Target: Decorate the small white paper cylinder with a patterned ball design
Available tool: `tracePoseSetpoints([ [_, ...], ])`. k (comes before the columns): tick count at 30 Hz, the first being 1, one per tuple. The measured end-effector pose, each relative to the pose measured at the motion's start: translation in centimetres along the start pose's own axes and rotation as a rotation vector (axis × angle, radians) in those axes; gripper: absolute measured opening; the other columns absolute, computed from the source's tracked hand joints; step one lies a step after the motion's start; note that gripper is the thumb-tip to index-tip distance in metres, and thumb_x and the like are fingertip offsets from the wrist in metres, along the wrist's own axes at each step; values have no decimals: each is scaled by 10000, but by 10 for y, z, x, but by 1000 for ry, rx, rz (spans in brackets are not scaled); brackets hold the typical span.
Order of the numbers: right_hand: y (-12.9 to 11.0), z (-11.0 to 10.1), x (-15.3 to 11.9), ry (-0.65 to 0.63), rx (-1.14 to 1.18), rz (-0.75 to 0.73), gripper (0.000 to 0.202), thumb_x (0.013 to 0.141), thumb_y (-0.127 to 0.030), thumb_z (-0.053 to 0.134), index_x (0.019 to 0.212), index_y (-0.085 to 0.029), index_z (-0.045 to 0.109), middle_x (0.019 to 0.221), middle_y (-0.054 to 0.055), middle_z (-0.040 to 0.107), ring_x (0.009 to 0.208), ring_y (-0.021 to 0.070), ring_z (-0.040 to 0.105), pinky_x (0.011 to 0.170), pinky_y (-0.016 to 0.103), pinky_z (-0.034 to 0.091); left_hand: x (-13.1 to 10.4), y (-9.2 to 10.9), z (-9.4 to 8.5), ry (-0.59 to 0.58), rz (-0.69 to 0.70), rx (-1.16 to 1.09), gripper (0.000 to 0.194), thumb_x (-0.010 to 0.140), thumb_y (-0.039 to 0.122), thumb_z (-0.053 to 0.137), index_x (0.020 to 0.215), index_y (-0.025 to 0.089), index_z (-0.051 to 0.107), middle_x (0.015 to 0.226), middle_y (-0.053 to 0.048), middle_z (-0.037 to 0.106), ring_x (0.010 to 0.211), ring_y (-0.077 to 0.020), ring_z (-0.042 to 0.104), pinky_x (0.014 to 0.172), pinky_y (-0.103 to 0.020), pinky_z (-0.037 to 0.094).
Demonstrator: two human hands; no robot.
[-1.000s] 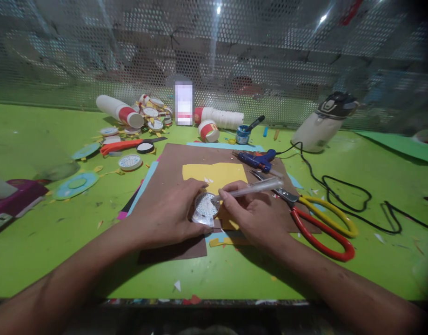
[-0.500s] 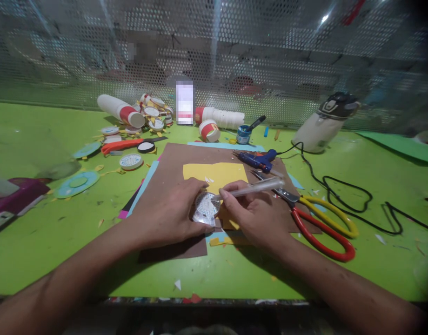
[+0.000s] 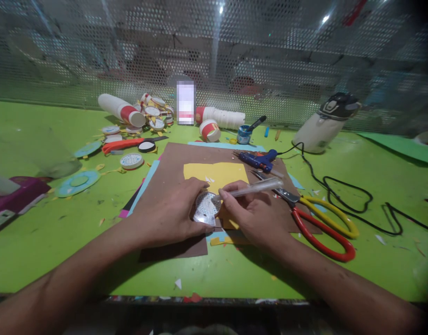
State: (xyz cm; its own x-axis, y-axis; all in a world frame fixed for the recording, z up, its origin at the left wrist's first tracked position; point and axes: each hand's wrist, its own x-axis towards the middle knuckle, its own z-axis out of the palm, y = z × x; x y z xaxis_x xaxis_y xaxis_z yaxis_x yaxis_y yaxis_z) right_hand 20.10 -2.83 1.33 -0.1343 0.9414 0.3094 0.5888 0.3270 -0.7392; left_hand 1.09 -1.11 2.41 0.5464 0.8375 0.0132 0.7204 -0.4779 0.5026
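Note:
My left hand (image 3: 170, 211) curls around a small round white disc (image 3: 206, 210) covered in fine dark markings, gripping it between thumb and fingers. In my right hand (image 3: 256, 214) is a slim clear pen-like tool (image 3: 257, 187), pinched near its tip. That tip meets the upper right part of the disc; whether it is a pen or a blade is too blurred to tell. Beneath both hands lie yellow paper (image 3: 217, 173) and brown card (image 3: 165, 163). Just right of my right hand rest large scissors (image 3: 294, 199) with one red and one yellow handle.
A blue glue gun (image 3: 257, 160) lies behind the scissors, its black cord running right. At the back stand a phone (image 3: 186, 102), paper cups (image 3: 221, 117), a small blue jar (image 3: 244, 135) and a tilted bottle (image 3: 322, 123). An orange-handled knife (image 3: 130, 144) and decorated discs (image 3: 131, 161) lie left.
Almost nothing differs. The disc appears slightly shifted or tilted in my left hand, while both hands keep their places and grips.

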Motion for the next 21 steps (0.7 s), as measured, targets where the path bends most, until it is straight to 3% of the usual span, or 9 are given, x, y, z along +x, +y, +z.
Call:
tracePoseSetpoints([
  [21,1,1,0,-16,5,-10,162,878,-273,533,818,-188,657,729,41,731,711,186,678,704,280,492,-1,-1,0,-10,-24,56,536,758,525,678,1144,194,510,1101,-84,598,906,-263,567,735,-385,450],
])
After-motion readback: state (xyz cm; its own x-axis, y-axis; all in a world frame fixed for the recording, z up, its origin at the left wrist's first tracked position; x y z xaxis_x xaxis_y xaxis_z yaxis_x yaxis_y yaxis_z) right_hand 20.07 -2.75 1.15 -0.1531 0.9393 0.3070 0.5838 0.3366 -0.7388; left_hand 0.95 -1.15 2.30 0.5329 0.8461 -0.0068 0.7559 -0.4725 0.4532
